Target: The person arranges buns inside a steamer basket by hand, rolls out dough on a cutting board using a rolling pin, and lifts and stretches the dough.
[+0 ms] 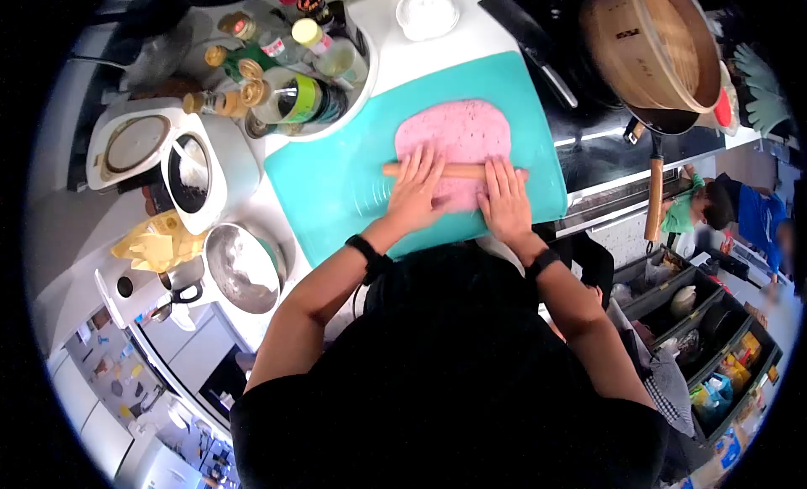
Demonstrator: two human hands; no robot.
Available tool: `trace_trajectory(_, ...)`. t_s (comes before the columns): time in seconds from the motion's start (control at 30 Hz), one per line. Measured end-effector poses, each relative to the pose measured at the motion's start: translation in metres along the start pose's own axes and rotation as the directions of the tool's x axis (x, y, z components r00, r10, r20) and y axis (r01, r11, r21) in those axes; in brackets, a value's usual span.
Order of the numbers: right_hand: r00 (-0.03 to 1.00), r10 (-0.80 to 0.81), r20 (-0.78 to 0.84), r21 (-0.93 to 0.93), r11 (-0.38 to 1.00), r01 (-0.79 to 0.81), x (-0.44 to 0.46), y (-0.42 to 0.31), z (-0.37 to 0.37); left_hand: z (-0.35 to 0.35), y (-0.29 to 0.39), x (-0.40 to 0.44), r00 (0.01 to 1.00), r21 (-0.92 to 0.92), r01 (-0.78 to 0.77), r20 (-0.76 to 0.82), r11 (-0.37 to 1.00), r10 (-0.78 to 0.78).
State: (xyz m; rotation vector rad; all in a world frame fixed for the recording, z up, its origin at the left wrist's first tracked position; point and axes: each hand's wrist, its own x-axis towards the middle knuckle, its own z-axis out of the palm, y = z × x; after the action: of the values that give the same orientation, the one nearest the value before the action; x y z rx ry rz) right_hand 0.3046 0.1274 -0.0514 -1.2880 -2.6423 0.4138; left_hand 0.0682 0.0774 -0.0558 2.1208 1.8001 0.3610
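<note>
A sheet of pink dough [458,129] with dark specks lies flattened on a turquoise mat [328,174]. Across its near part rests a wooden rolling pin [462,170], running left to right. My left hand [414,190] lies over the pin's left part, fingers stretched forward and flat. Over the right end, my right hand [506,199] is laid the same way, fingers extended across the wood. Both palms face down, and neither hand wraps round the pin. The hands partly hide the dough's near edge.
Several bottles stand in a white round tray [370,77] at upper left. A metal bowl with white powder [244,266] and an open white rice cooker [206,169] sit left. A knife [538,56], a bamboo steamer [643,47] and a pan handle [654,195] are right. Open drawers [706,321] lie lower right.
</note>
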Motion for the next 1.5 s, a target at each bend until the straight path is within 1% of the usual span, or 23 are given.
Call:
trace_trajectory(0.07,1.0,0.004,-0.031,0.013,1.0,-0.003,-0.002,-0.004,-0.01,-0.02,-0.006,0.011,0.994,-0.522,0.073,0.109,0.849,-0.018)
trace_trajectory(0.1,0.999,0.001,-0.044,0.006,1.0,-0.001,0.0,-0.006,-0.012,-0.031,-0.015,0.022,0.995,-0.519,0.061,0.098,0.853,-0.011)
trace_trajectory(0.17,0.993,-0.048,0.105,-0.269,0.96,0.075,0.027,-0.005,-0.014,-0.054,-0.046,0.068,0.918,-0.472,0.162,0.393,0.867,0.042)
trace_trajectory(0.3,0.976,-0.089,0.199,-0.229,0.964,0.134,0.046,0.002,-0.022,-0.067,-0.065,0.111,0.93,-0.306,0.278,0.323,0.911,-0.176)
trace_trajectory(0.4,0.978,0.189,0.092,-0.115,0.977,-0.178,0.032,0.027,-0.036,-0.045,-0.078,0.115,0.892,-0.271,0.359,0.38,0.893,-0.243)
trace_trajectory(0.43,0.961,0.271,0.044,-0.044,0.962,-0.27,0.02,0.044,-0.042,-0.03,-0.083,0.113,0.901,-0.389,0.403,0.328,0.828,-0.284)
trace_trajectory(0.5,0.914,0.402,-0.052,0.077,0.914,-0.398,0.004,0.077,-0.055,-0.021,-0.083,0.115,0.899,-0.502,0.437,0.276,0.746,-0.34)
trace_trajectory(0.57,0.88,0.455,-0.136,0.086,0.891,-0.447,-0.001,0.104,-0.051,-0.02,-0.07,0.117,0.786,-0.47,0.617,0.398,0.631,-0.473)
trace_trajectory(0.6,0.854,0.517,-0.048,0.075,0.855,-0.513,0.002,0.114,-0.049,-0.021,-0.064,0.117,0.785,-0.468,0.619,0.401,0.63,-0.473)
trace_trajectory(0.63,0.854,0.518,-0.046,0.075,0.855,-0.514,0.008,0.115,-0.052,-0.023,-0.057,0.117,0.784,-0.388,0.606,0.438,0.695,-0.439)
trace_trajectory(0.7,0.822,0.569,-0.001,-0.199,0.806,-0.558,0.025,0.111,-0.052,-0.025,-0.047,0.113,0.777,-0.306,0.586,0.474,0.75,-0.413)
trace_trajectory(0.73,0.902,0.425,-0.078,-0.299,0.853,-0.428,0.035,0.108,-0.047,-0.015,-0.048,0.106,0.927,-0.216,0.36,0.195,0.908,-0.321)
trace_trajectory(0.77,0.945,0.309,-0.11,-0.252,0.911,-0.327,0.048,0.095,-0.048,-0.008,-0.047,0.097,0.987,-0.046,0.142,-0.071,0.989,-0.145)
trace_trajectory(0.8,0.97,0.19,-0.149,-0.205,0.954,-0.219,0.065,0.077,-0.052,-0.008,-0.043,0.091,0.986,-0.044,0.151,-0.068,0.987,-0.154)
trace_trajectory(0.87,0.98,0.158,0.123,0.068,0.984,-0.168,0.105,0.052,-0.048,-0.017,-0.032,0.082,0.966,-0.3,0.249,0.01,0.921,-0.258)
trace_trajectory(0.93,0.998,-0.069,0.003,0.255,0.965,0.066,0.133,0.052,-0.013,-0.053,-0.012,0.078,0.972,-0.274,0.235,0.048,0.933,-0.231)
trace_trajectory(0.97,0.997,-0.071,0.007,0.258,0.964,0.067,0.145,0.054,-0.015,-0.073,-0.002,0.078,0.976,-0.253,0.215,0.078,0.943,-0.201)
trace_trajectory(1.03,0.863,-0.01,0.505,0.312,0.934,-0.172,0.168,0.049,-0.041,-0.101,-0.004,0.085,0.981,-0.365,0.188,0.114,0.912,-0.157)
trace_trajectory(1.17,0.894,-0.111,0.434,0.184,0.982,0.032,0.154,0.028,-0.15,-0.166,0.022,0.079,0.996,-0.484,0.066,0.088,0.872,-0.026)
trace_trajectory(1.23,0.959,-0.26,0.115,0.214,0.949,0.232,0.131,0.029,-0.173,-0.189,0.037,0.061,0.996,-0.393,0.034,0.091,0.919,0.002)
trace_trajectory(1.3,0.974,-0.221,0.056,0.162,0.964,0.21,0.1,0.017,-0.174,-0.193,0.047,0.037,0.987,-0.152,-0.134,-0.11,0.979,0.118)
trace_trajectory(1.37,0.982,-0.187,-0.004,0.116,0.976,0.186,0.071,0.011,-0.152,-0.166,0.045,0.01,0.98,-0.089,-0.157,-0.138,0.984,0.144)
trace_trajectory(1.5,0.989,-0.147,0.018,0.063,0.987,0.146,0.016,0.022,-0.081,-0.06,0.027,-0.045,0.987,-0.002,-0.136,0.084,0.991,0.135)
